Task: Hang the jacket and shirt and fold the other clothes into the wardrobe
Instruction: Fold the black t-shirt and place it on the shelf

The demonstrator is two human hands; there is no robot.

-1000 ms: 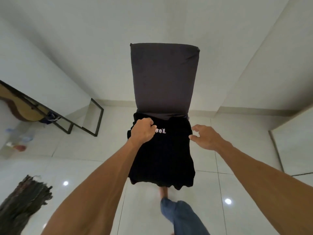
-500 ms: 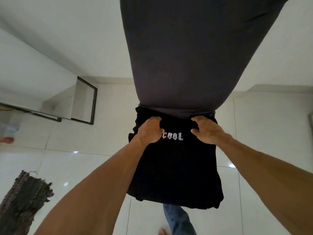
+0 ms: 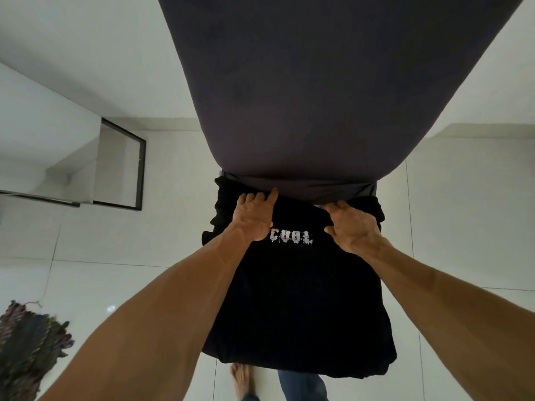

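White glossy floor tiles (image 3: 86, 241) and pale walls ran round a chair (image 3: 318, 96), whose dark grey backrest filled the far middle of our view. On its seat lay the black T-shirt (image 3: 295, 299), spread flat with the white word COOL facing up. Its near hem hung over the near edge of the seat, and its far edge was bunched against the foot of the backrest.

Our left hand (image 3: 252, 219) sat on the shirt just left of the print. Its fingers (image 3: 247, 198) were curled into the cloth at the far edge, gripping it, while the index finger stretched out straight and touched the base of the backrest. Our right hand (image 3: 357, 228) sat just right of the print. Its fingers (image 3: 337, 205) were hooked over a bunched fold at the far right corner of the shirt and held it, with the thumb spread toward the lettering and lying on the fabric. The print lay between the two hands.

Against the left wall leaned a black-framed panel (image 3: 141, 169). At the near left a dark fringed rug (image 3: 29, 348) lay on the tiles. Below the shirt's hem we saw a bare foot (image 3: 241, 379) and a leg in blue jeans (image 3: 304, 386).
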